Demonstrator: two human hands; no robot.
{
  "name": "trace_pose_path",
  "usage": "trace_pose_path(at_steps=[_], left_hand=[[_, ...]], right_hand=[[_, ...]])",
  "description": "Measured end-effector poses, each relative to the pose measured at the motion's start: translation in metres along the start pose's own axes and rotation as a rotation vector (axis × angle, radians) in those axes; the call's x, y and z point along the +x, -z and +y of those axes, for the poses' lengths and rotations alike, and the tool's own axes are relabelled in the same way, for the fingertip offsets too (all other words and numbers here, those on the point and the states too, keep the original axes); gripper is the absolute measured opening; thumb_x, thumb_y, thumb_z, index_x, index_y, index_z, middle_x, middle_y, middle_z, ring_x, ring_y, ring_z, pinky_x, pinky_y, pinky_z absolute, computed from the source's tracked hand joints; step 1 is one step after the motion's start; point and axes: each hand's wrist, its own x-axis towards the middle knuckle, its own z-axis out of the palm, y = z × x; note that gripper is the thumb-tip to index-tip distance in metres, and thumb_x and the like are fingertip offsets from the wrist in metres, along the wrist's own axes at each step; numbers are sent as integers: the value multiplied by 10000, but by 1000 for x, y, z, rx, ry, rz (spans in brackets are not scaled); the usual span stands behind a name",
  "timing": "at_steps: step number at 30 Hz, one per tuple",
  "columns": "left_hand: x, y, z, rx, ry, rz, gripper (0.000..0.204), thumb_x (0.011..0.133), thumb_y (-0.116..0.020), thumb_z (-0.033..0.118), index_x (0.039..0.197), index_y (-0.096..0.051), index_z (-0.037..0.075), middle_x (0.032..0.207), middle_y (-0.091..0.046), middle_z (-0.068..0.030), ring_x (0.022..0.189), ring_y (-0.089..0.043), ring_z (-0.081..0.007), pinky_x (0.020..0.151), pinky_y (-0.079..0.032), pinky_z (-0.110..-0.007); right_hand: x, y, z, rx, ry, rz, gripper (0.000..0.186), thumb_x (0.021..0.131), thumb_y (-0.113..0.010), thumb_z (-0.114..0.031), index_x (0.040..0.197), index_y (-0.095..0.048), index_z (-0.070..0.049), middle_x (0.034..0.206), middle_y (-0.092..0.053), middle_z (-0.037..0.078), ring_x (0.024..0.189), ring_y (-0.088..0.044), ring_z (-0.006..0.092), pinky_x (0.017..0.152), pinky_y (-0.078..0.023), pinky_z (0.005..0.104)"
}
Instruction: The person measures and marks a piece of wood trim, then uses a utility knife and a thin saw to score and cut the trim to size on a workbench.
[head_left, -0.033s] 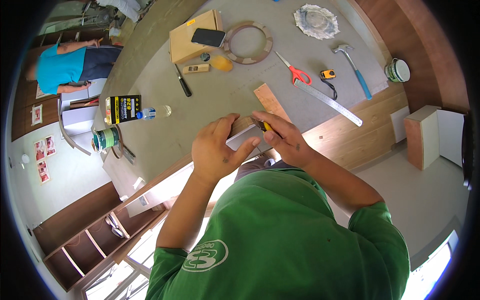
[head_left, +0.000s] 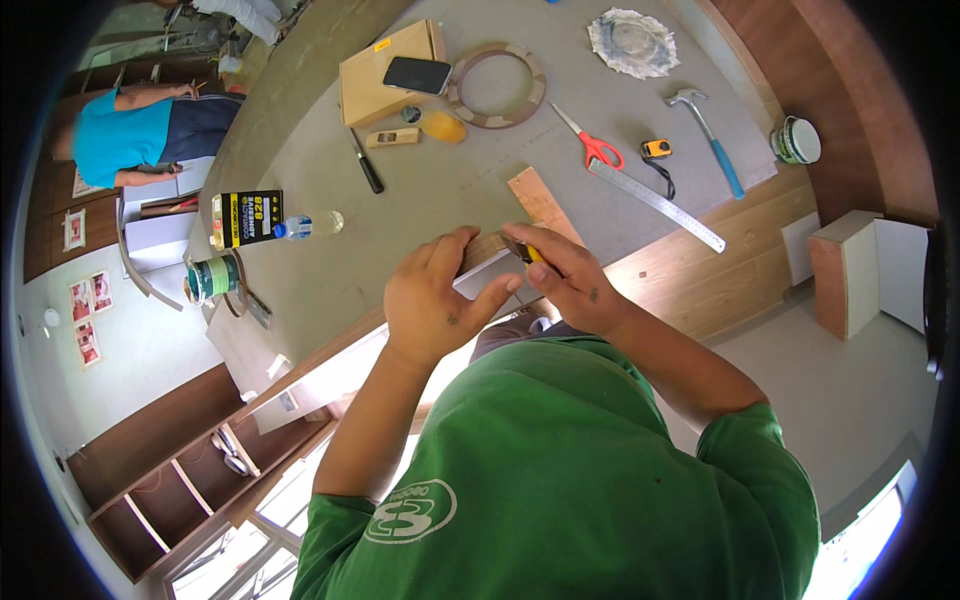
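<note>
At the near edge of the grey table (head_left: 420, 215), my left hand (head_left: 428, 300) grips a small brown wooden piece (head_left: 482, 250), its fingers over the far side and its thumb spread toward me. My right hand (head_left: 572, 278) is closed round a yellow-handled cutter knife (head_left: 534, 253). The dark front of the knife lies against the right end of the wooden piece; its blade is mostly hidden. Just beyond my right fingers lies a flat reddish-brown wooden strip (head_left: 543, 205).
Scissors (head_left: 598, 148), a steel ruler (head_left: 660, 207), a tape measure (head_left: 656, 149) and a hammer (head_left: 712, 145) lie to the right. Farther off are a wooden ring (head_left: 538, 92), a cardboard box (head_left: 362, 90) and a black-handled knife (head_left: 370, 172). A bottle (head_left: 310, 226) stands left. A co-worker (head_left: 135, 127) stands beyond.
</note>
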Motion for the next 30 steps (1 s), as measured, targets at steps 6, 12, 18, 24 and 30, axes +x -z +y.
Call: trace_pose_path(at_steps=[6, 12, 18, 24, 30], left_hand=[[2, -2, -1, 44, 21, 10, 599, 849, -827, 560, 1145, -713, 51, 914, -745, -141, 809, -723, -342, 707, -571, -402], [4, -2, -3, 64, 14, 19, 583, 864, -811, 567, 1120, -716, 53, 893, -741, -133, 786, -718, -336, 691, -567, -399], [5, -2, -5, 71, 8, 28, 565, 863, -822, 546, 1111, -715, 49, 861, -732, -129, 751, -709, -327, 661, -557, -393], [7, -3, -7, 85, -18, 47, 577, 862, -807, 576, 1060, -707, 43, 833, -717, -107, 728, -700, -308, 637, -551, -390], [7, -4, -8, 111, -27, 57, 606, 838, -819, 595, 1051, -706, 40, 839, -719, -110, 732, -702, -311, 635, -553, -392]], right_hand=[[2, -1, 10, -157, 19, -23, 486, 1066, -637, -221, 1504, -552, -29, 1244, -699, 150, 1030, -662, 265, 929, -531, 358], [7, -1, 12, -178, 47, -25, 499, 1050, -653, -208, 1507, -560, -32, 1128, -713, 133, 953, -657, 242, 831, -544, 338], [9, -1, 15, -156, 69, -6, 486, 1042, -662, -198, 1492, -584, -31, 1089, -715, 139, 875, -657, 215, 787, -547, 322], [10, 0, 19, -114, 99, -1, 465, 1053, -654, -200, 1479, -596, -25, 1158, -730, 160, 869, -675, 199, 789, -550, 311], [11, 1, 18, -92, 92, -7, 456, 1061, -643, -189, 1478, -591, -11, 1232, -732, 181, 898, -698, 200, 805, -557, 304]])
